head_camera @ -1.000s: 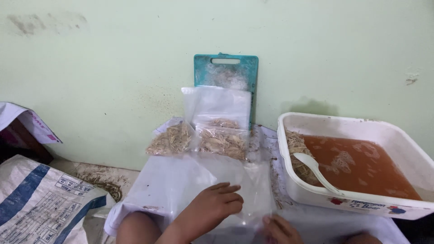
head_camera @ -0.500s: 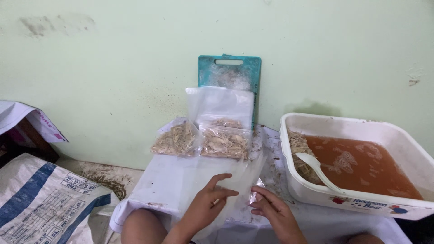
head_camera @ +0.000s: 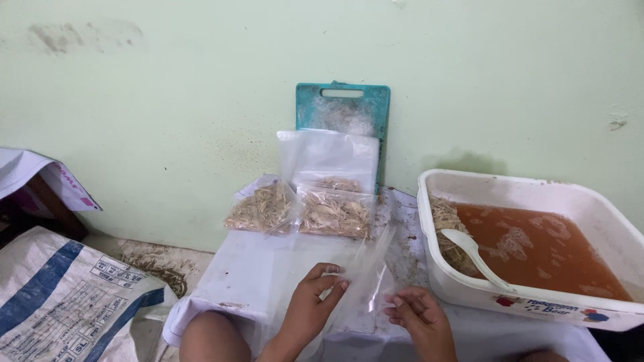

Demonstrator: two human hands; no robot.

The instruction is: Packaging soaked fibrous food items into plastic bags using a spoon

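My left hand and my right hand both pinch the edges of an empty clear plastic bag held over a white cloth-covered surface. Behind the bag stand filled clear bags of pale dried shreds, leaning against a teal cutting board at the wall. To the right sits a white tub of orange-brown liquid with soaked shreds and a white spoon resting in it.
A white woven sack with blue stripes lies at the lower left. A folded paper package rests at the far left. The pale green wall closes off the back. My bare knee shows below.
My right hand has come up from the lower edge and taken the bag's right side. The left hand has shifted from lying flat on the bag to pinching it open.
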